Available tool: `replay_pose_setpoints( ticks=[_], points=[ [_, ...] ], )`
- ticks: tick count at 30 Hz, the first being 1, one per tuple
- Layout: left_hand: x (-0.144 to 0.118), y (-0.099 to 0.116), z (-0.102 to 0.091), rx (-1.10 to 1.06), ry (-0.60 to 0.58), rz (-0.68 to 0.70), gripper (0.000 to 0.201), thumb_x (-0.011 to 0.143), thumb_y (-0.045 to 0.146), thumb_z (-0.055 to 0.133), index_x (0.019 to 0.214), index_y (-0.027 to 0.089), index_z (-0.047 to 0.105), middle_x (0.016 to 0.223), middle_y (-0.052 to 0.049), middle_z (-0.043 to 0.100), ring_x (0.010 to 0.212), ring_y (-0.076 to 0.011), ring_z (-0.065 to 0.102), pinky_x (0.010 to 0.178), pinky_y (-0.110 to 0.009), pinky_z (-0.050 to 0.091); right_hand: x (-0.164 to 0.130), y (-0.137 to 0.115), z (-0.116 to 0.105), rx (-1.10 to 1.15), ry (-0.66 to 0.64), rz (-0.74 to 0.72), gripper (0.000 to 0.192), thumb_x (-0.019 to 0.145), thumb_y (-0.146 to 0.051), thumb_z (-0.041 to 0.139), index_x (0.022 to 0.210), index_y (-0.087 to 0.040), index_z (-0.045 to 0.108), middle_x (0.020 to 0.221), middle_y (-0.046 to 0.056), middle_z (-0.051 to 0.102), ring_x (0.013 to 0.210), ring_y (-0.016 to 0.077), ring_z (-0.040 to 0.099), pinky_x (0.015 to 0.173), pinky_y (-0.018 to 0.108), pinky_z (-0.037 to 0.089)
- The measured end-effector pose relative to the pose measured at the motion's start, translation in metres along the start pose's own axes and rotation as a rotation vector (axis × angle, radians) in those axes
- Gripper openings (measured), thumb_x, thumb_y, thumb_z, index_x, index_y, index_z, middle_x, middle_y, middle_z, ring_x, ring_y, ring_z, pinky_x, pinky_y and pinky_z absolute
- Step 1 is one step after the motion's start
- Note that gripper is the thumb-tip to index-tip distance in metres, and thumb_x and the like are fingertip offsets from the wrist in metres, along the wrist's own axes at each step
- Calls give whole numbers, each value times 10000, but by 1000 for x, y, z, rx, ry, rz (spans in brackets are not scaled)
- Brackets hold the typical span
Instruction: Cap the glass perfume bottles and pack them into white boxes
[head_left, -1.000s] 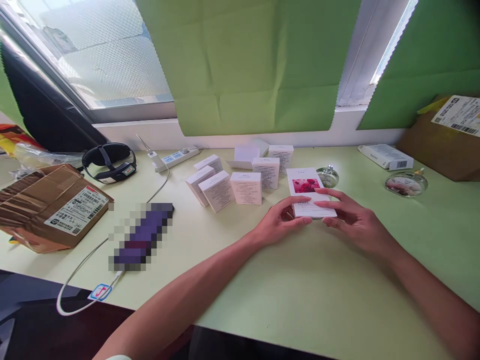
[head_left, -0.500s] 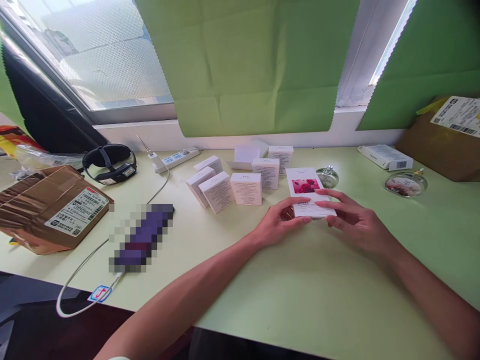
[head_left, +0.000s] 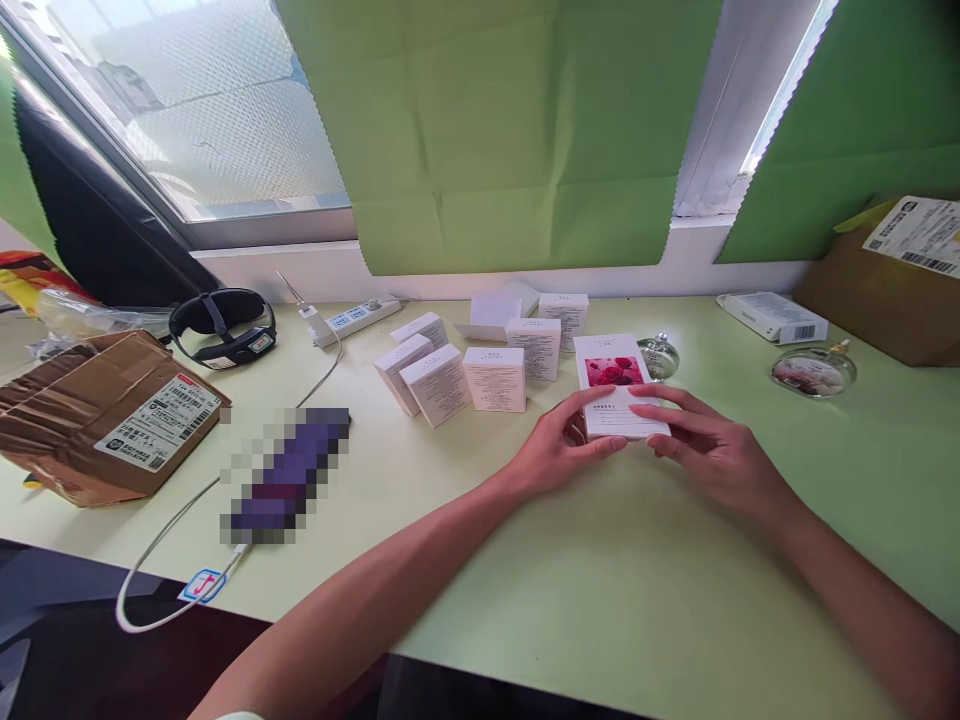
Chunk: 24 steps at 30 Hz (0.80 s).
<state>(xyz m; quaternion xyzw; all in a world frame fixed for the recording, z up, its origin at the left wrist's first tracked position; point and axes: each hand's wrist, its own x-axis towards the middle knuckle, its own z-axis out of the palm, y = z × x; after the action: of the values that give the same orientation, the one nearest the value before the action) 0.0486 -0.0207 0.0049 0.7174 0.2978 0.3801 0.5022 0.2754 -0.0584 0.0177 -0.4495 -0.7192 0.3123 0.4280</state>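
Note:
A small white box (head_left: 616, 414) with a pink rose picture on its upper panel is held on the tabletop between my two hands. My left hand (head_left: 562, 442) grips its left side, thumb along the near edge and fingers on top. From the right, my right hand (head_left: 701, 435) closes on the box, its fingertips on the upper face and right edge. Just behind the box stands a round glass bottle (head_left: 660, 358), partly hidden by it. Several white printed cartons (head_left: 495, 380) stand upright to the left.
A second round bottle (head_left: 814, 371) and a flat white carton (head_left: 776, 318) lie at the right, near a brown cardboard box (head_left: 881, 290). To the left are a torn cardboard box (head_left: 112, 420), a black headset (head_left: 225, 330), a power strip (head_left: 356, 320) and a blurred phone (head_left: 289, 480) on a cable.
The right fingers have shifted slightly left over the box, and its lower panel now lies squarer between both hands. The view has moved a little.

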Motion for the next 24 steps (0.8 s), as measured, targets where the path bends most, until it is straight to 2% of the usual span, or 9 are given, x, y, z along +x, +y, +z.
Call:
replay_pose_setpoints(
  ticks=[6, 13, 18, 24],
  points=[
    [-1, 1, -1, -16, -1, -30, 615, 847, 478, 708, 1389, 273, 502, 1041, -57, 658, 832, -142, 596, 754, -306, 515, 0, 1, 1, 6, 6, -6, 312, 913, -389, 664, 1218, -450, 693, 1448, -57, 560, 1338, 278, 522, 988, 436, 584],
    [-2, 2, 0, 0, 16, -36, 603, 836, 482, 717, 1363, 268, 518, 938, -26, 642, 744, -115, 542, 695, -276, 487, -1, 1, 2, 30, 11, 0, 314, 920, -361, 660, 1210, -478, 690, 1444, -74, 559, 1288, 255, 557, 918, 392, 612],
    [-2, 3, 0, -3, 32, -49, 602, 822, 486, 729, 1342, 259, 529, 945, -27, 646, 747, -115, 540, 699, -277, 480, -1, 1, 4, 52, 23, -6, 314, 926, -331, 657, 1200, -481, 697, 1416, -62, 576, 1147, 217, 623, 767, 321, 617],
    [-2, 2, 0, -33, 37, -58, 599, 809, 482, 747, 1325, 247, 551, 967, -45, 676, 789, -136, 580, 739, -303, 502, 0, 3, 5, 72, 52, 5, 276, 928, -340, 654, 1166, -461, 725, 1357, -53, 625, 908, 161, 639, 723, 314, 588]
  ],
)
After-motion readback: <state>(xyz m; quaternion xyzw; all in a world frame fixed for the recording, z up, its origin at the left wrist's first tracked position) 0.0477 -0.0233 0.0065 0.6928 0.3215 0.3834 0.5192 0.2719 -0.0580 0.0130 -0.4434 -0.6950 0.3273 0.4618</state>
